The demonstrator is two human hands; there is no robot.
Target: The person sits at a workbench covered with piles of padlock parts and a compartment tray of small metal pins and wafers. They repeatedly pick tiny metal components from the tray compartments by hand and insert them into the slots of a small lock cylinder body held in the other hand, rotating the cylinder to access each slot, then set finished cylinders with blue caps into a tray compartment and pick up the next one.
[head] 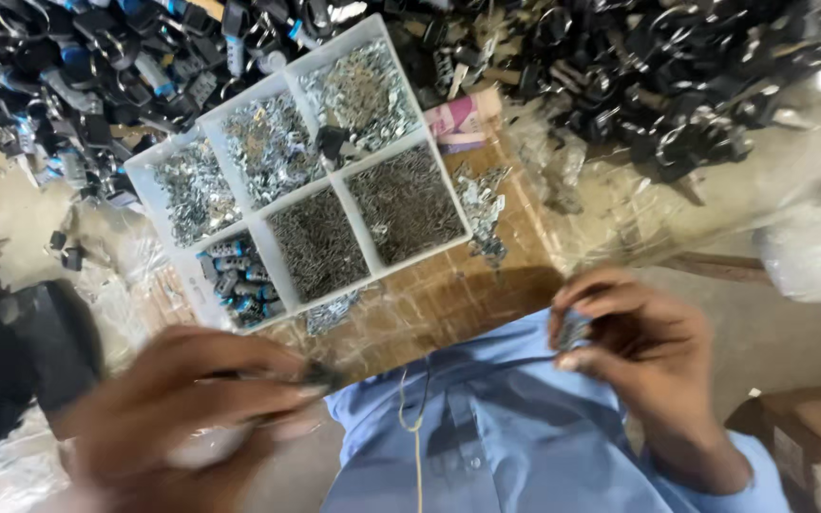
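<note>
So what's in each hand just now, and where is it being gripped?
The right hand pinches a small metal piece between thumb and fingertips. The left hand is blurred; something dark shows at its fingertips, but the grip cannot be told.

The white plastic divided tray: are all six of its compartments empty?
No, the white plastic divided tray has small metal parts or blue-and-black pieces in every compartment.

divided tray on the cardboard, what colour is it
White plastic tray, holding silver and grey metal bits; head view.
</note>
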